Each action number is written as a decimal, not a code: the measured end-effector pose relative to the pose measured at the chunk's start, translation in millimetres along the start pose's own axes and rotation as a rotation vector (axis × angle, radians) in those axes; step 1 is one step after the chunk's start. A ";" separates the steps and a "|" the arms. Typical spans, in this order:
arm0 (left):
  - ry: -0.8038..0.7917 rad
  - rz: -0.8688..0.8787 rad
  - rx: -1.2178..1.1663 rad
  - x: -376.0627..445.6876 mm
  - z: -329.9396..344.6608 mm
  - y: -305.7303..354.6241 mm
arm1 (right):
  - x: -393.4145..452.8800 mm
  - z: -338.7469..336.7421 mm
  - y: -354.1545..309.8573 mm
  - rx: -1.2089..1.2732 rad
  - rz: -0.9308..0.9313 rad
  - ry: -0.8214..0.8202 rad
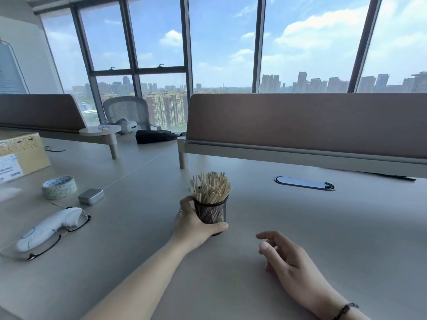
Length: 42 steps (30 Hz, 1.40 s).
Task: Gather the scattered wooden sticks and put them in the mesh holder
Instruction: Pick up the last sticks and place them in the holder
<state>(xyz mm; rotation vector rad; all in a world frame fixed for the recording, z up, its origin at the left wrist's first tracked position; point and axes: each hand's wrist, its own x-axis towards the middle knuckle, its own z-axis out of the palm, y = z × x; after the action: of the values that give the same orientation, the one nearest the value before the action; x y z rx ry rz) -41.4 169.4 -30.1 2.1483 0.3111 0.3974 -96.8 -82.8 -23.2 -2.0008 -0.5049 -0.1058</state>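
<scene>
Left hand: the left hand [193, 224] wraps around the mesh holder [211, 212], thumb along its near base and fingers curled round its far left side; a ring shows on one finger.
Mesh holder: a dark wire cup standing upright on the bench [300, 227], held in that hand's grip.
Wooden sticks: the wooden sticks [211, 189] stand bunched in the holder, fanning out above its rim, just beyond the left hand's fingers.
Right hand: the right hand [285, 257] lies near the bench surface to the right of the holder and apart from it, fingers loosely curled and holding nothing; a dark bracelet [345, 310] circles its wrist.
Left of the left hand: glasses [55, 236] lie with a white controller [49, 227]; beyond them sit a small metal tin [90, 196] and a roll of tape [59, 187], with a cardboard box [20, 155] farther off.
Beyond both hands: a brown divider panel [300, 125] stands at the back of the bench.
</scene>
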 end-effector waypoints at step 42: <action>-0.027 0.068 0.127 39.9 47.6 20.6 | 0.2 4.5 -7.8 -0.184 -0.040 -0.073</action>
<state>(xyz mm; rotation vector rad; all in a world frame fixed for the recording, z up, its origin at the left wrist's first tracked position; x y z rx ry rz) 15.4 137.0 -32.3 2.2916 0.2551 0.3964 -100.4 -75.7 -18.7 -2.1809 -0.6003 -0.1080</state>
